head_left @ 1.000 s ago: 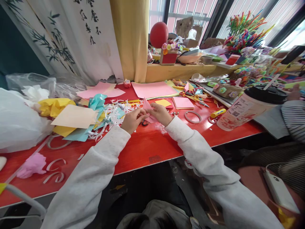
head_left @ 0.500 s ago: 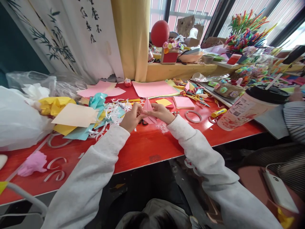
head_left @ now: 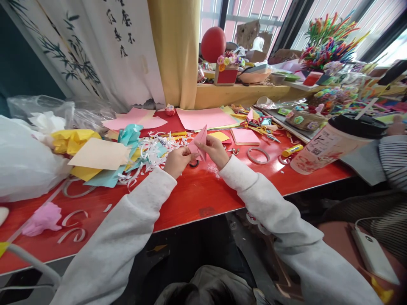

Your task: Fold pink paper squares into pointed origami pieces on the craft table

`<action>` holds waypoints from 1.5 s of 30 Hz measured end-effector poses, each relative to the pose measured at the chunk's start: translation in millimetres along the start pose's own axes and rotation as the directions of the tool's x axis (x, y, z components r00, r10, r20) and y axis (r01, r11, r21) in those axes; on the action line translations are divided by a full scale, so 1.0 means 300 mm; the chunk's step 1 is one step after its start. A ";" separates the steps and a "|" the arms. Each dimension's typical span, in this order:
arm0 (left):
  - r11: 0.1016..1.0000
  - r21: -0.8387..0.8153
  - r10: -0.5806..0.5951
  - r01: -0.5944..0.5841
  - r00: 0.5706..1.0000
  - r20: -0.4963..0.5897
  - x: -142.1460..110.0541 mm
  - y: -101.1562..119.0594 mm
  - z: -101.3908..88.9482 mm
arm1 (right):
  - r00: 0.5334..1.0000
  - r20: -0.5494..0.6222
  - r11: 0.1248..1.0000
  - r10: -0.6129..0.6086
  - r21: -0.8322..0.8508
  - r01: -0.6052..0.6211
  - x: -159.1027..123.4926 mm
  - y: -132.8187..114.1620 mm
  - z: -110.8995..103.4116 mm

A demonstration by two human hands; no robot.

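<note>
Above the red table point(head_left: 197, 199) I hold a small folded pink paper point(head_left: 198, 143), its point tilted up and to the right. My right hand point(head_left: 213, 151) pinches the paper's lower right part between thumb and fingers. My left hand point(head_left: 178, 161) is curled, its fingertips on the paper's lower left edge. Under the hands a dark scissor loop point(head_left: 193, 163) lies on the table. Both arms wear pale grey sleeves.
Loose coloured sheets, white paper curls point(head_left: 152, 150) and a plastic bag point(head_left: 25, 156) crowd the left. A pink pad point(head_left: 244, 136), a tape ring point(head_left: 258, 155), a glue stick point(head_left: 291, 149) and a lidded paper cup point(head_left: 330, 142) lie to the right. Another person's striped sleeve point(head_left: 392, 159) is at far right.
The pink paper has turned: its point now leans up to the right. My left hand has dropped slightly lower, and my right hand has shifted a little toward the paper's centre.
</note>
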State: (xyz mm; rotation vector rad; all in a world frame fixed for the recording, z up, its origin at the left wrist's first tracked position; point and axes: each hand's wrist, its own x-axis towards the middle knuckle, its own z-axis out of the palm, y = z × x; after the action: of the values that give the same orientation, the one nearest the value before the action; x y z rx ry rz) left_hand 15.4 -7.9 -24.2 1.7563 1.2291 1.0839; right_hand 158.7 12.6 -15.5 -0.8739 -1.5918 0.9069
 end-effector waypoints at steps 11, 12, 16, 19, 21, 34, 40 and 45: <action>0.975 -0.214 -0.043 0.059 0.996 0.076 0.007 0.001 -0.008 | 0.999 -0.045 0.993 0.005 -0.118 -0.010 0.006 0.019 -0.009; 0.975 -0.213 -0.049 0.063 0.996 0.069 0.007 0.003 -0.011 | 0.999 -0.045 0.994 0.007 -0.110 -0.012 0.006 0.018 -0.009; 0.985 -0.174 -0.003 0.004 1.000 0.007 0.008 0.005 -0.027 | 0.999 -0.028 0.995 0.015 -0.096 -0.018 0.004 0.009 -0.006; 0.987 -0.160 0.014 -0.014 1.000 -0.005 0.009 -0.002 -0.032 | 0.999 0.013 0.988 0.048 -0.147 -0.046 0.004 0.001 -0.010; 0.988 -0.156 0.013 -0.014 1.000 -0.008 0.010 -0.004 -0.031 | 0.996 0.046 0.978 0.077 -0.198 -0.066 0.005 -0.002 -0.015; 0.950 -0.312 -0.031 -0.002 0.994 -0.103 0.015 -0.003 -0.040 | 0.987 0.161 0.983 0.019 -0.185 0.012 0.002 0.005 -0.016; 0.950 -0.312 -0.003 -0.026 0.996 -0.093 0.014 -0.002 -0.039 | 0.988 0.154 0.982 0.023 -0.187 0.006 0.002 0.004 -0.020; 0.917 -0.398 -0.049 -0.022 0.985 -0.167 0.013 0.003 -0.039 | 0.978 0.194 0.996 0.082 -0.049 -0.073 0.003 -0.009 -0.023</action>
State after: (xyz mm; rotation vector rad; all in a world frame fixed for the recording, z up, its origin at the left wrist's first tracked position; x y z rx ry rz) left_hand 5.6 -3.3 -17.8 1.3614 1.0268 1.3937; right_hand 165.0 13.1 -11.7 -0.9037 -1.7604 1.0443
